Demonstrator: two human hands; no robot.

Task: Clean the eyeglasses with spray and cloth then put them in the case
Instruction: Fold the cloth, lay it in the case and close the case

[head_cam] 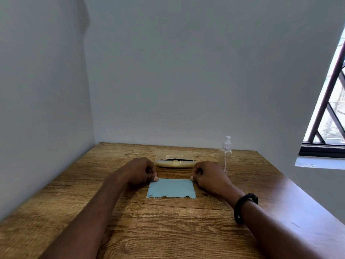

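Grey walls corner a wooden table (168,230), where left hand (141,170) and right hand (209,174) each pinch a far corner of the blue microfibre cloth (171,187), seemingly to spread it flat. Just beyond lies the cream case (174,164), with what look like dark eyeglasses (184,160) on it. The spray bottle (225,156) stands to its right.

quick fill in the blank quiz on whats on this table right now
The left hand and right hand each pinch a far corner of a cloth coloured ___.
The spray bottle stands to the ___ of the eyeglass case.
The bracelet on the right wrist is ___.
Missing words: blue, right, black.
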